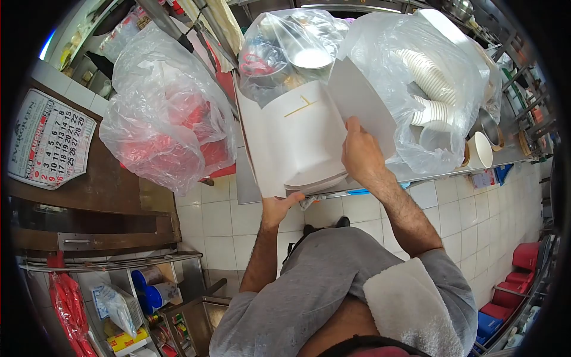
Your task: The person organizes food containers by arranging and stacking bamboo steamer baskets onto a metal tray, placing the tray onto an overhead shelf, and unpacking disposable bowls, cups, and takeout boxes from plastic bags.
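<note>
A white cardboard takeaway box (306, 140) with its lid flaps up stands at the edge of the metal counter before me. Two thin yellow strips lie in an L shape on its white inner face. My left hand (278, 208) grips the box's near left corner from below, thumb on the outside. On the right side, my right hand (364, 156) is closed on the box's wall next to the raised right flap (366, 104); some of its fingers are hidden.
Behind the box sits a clear bag with containers (291, 47). To the right, a plastic bag holds stacked white paper cups (431, 77); a single paper cup (479, 150) lies near the counter edge. At left hangs a bag of red plastic (172, 125), beside a calendar (50, 140).
</note>
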### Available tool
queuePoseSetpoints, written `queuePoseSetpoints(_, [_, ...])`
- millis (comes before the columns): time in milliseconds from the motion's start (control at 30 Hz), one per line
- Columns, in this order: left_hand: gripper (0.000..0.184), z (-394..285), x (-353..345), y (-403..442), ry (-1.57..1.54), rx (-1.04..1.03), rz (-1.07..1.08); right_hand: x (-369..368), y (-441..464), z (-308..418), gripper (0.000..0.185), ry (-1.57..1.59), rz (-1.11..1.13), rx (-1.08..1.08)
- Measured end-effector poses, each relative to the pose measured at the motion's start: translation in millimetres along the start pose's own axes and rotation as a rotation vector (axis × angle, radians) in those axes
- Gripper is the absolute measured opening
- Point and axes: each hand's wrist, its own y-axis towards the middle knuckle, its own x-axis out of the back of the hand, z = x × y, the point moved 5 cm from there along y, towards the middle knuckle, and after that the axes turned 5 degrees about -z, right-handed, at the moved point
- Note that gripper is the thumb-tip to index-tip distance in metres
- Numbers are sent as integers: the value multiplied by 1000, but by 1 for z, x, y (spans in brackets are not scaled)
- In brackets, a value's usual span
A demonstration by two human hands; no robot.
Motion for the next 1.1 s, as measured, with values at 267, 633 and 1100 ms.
queuePoseSetpoints(267, [45,4,-1,-1,174,131,9,104,26,37,29,75,-334,155])
queuePoseSetpoints(633, [75,47,-3,-11,228,161,-139,114,46,25,27,296,-342,17])
queuePoseSetpoints(1100, [101,-113,50,-12,421,-166,-322,138,129,109,24,281,-416,488])
